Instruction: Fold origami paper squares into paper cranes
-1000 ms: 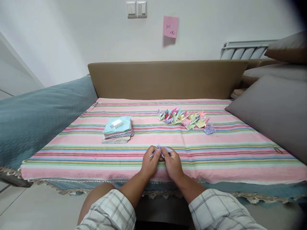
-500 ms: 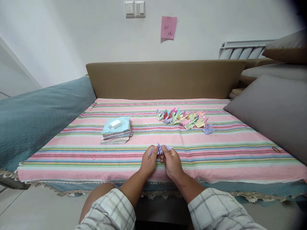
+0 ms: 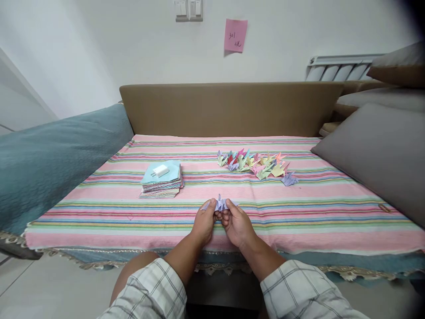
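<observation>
A small lilac paper crane [image 3: 220,204] is held between my two hands, above the front part of the striped cloth. My left hand [image 3: 205,220] pinches its left wing between thumb and curled fingers. On the other side, my right hand [image 3: 237,223] pinches the right wing the same way. Between the thumbs a narrow folded point stands upright. Parts of both wings are hidden under the thumbs. Farther back and to the right lies a cluster of folded paper cranes [image 3: 262,167] in several colours, with a lilac crane [image 3: 289,179] at its near right end.
Left of my hands sits a stack of square paper [image 3: 161,184] with a white plug adapter [image 3: 160,171] on top. A striped cloth [image 3: 109,208] covers the seat. Grey cushions [image 3: 378,150] stand at the right, a blue-covered armrest [image 3: 66,150] at the left.
My thumbs have drawn slightly apart along the lilac crane's wings. Its upright point now stands taller between them. The camera view has shifted slightly.
</observation>
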Action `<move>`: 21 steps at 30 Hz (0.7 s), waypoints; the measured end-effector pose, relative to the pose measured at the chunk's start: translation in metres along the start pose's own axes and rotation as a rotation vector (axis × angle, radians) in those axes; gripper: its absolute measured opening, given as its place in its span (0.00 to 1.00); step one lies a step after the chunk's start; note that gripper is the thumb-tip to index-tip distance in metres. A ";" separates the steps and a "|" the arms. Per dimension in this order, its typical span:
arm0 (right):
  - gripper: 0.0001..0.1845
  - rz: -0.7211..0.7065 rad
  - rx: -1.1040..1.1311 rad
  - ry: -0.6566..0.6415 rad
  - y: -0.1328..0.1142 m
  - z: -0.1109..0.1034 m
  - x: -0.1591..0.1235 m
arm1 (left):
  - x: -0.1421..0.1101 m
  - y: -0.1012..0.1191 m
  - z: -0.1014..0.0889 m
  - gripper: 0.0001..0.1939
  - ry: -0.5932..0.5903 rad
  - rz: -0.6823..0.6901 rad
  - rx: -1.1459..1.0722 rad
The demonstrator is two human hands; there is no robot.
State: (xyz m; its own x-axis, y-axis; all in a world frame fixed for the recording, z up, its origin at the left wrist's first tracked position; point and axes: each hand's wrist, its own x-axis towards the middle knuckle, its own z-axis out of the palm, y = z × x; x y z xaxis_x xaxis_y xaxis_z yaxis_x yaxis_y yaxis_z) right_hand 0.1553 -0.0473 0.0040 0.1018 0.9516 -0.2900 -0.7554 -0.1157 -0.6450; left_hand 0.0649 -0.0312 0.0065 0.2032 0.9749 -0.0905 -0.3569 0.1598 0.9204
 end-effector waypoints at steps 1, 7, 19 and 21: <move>0.18 0.013 0.020 0.004 0.000 0.000 0.000 | 0.000 0.000 0.000 0.22 0.014 -0.013 -0.024; 0.17 0.035 0.071 0.013 0.000 0.001 0.000 | -0.001 0.001 0.003 0.22 0.062 -0.071 -0.141; 0.15 -0.008 0.066 -0.009 -0.002 -0.002 -0.001 | 0.002 0.004 -0.001 0.21 0.083 -0.051 -0.246; 0.15 -0.033 0.072 -0.010 -0.003 -0.003 0.000 | 0.002 0.004 -0.003 0.21 0.105 -0.058 -0.263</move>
State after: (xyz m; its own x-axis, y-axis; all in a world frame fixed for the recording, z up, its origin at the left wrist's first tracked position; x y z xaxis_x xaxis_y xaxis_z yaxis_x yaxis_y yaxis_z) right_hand 0.1595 -0.0479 0.0041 0.1212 0.9574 -0.2619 -0.7961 -0.0639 -0.6018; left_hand 0.0610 -0.0285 0.0090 0.1399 0.9714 -0.1919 -0.5741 0.2375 0.7836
